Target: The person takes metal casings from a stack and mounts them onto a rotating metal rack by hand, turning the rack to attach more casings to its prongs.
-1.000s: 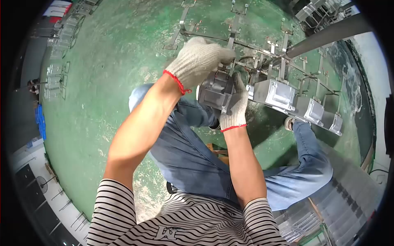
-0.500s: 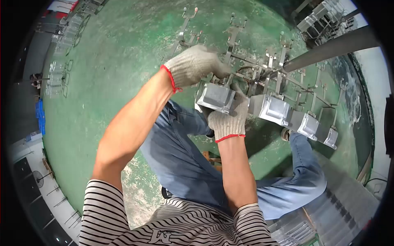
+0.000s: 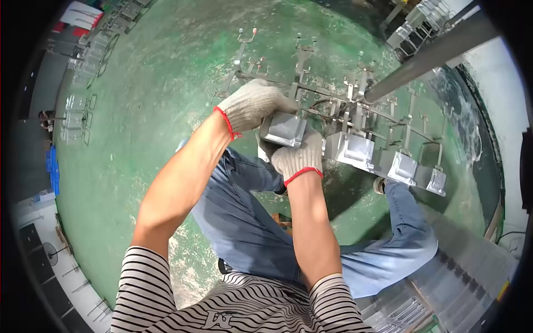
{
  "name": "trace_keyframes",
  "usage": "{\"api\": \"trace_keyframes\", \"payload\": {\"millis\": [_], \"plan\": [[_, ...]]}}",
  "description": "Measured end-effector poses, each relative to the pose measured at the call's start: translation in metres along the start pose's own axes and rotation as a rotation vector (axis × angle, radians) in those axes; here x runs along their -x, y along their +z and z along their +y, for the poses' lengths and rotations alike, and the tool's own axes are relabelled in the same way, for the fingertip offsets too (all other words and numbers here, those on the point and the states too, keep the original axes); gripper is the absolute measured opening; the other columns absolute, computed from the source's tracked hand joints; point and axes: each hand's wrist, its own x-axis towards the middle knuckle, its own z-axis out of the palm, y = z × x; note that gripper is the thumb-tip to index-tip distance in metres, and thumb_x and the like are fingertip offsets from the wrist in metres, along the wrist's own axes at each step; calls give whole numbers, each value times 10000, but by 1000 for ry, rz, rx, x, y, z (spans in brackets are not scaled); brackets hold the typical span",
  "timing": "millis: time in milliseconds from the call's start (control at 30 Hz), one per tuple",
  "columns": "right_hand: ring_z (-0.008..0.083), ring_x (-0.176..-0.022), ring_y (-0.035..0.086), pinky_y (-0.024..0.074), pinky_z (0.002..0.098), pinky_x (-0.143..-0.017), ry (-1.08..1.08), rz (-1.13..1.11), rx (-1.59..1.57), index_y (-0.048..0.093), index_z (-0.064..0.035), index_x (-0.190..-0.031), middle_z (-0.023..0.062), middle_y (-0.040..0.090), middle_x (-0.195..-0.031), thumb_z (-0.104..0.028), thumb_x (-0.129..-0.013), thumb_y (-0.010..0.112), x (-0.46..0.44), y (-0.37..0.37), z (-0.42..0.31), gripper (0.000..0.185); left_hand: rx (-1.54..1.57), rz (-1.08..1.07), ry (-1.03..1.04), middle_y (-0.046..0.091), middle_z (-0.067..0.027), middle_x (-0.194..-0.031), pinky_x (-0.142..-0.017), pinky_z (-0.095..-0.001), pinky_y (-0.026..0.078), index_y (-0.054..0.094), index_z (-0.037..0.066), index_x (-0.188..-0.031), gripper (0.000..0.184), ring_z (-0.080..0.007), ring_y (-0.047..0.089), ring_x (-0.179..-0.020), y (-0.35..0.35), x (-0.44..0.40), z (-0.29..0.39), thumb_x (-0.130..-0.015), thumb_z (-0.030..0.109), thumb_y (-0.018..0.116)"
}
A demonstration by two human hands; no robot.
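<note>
We have turned the metal box [image 3: 284, 129] since a second ago; at the rack's [image 3: 347, 114] near side, its smooth face points up, long axis roughly along the rack; our right hand [image 3: 301, 157] cups it; our left hand's [image 3: 250, 105] grip we cannot tell.

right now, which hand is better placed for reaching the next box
Probably right: the right hand is closer to the next box; the left hand is across the held box.
</note>
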Motion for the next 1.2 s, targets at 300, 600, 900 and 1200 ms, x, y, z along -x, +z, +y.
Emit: {"api": "trace_keyframes", "payload": {"millis": [300,600,900,1200], "plan": [[319,-1007,628,518,523,-900,-57,63,225,590,-49,-1117,150,619,-1006,-458,-1029,406,33,-33,4,457,-498,218,95,717,-82,-874,-758,-299,516,748,-14,-1014,287,-144,658,-823,16,33,42,-829,206,745],[143,-955,652,516,268,-868,-1208,487,1003,636,43,-1197,69,704,-1034,-62,-955,669,276,-143,-92,265,126,-332,670,634,-81,-1285,-992,-326,458,608,82,-1366,407,-194,596,-1164,120,-21,195,-1035,305,529],[356,-934,701,529,416,-875,-1167,1853,1307,696,-5,-1097,212,727,-988,-332,-839,726,498,-348,-202,418,376,78,639,502,-22,-953,-762,-299,427,622,85,-1188,231,-158,478,-838,126,-82,209,-1050,240,522],[375,-1053,654,499,405,-910,-948,1811,1428,732,14,-826,257,700,-1052,-247,-830,713,488,-390,-209,261,381,102,726,354,34,-632,-525,-294,329,601,66,-889,239,-126,350,-518,176,-31,205,-959,269,704]]}}
